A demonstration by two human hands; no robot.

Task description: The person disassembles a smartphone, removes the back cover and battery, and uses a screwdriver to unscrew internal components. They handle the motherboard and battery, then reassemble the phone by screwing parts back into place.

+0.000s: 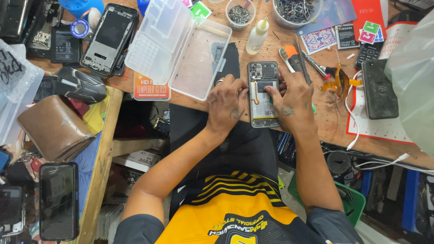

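The opened phone (263,95) lies between my hands: my left hand (228,101) grips its left edge, my right hand (294,101) fingertips (270,91) pinch down on its middle.

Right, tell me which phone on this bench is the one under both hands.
The opened phone with its back removed, in the middle of the desk. The left hand and right hand flank it; every other phone lies untouched.

Both bare forearms stretched forward from the torso, converging. Left hand (228,105) palm down, fingers curled, ring on one finger, thumb turned toward the right hand (293,100). Right palm down too, fingertips (271,91) bent, pressing just beside the left grip.
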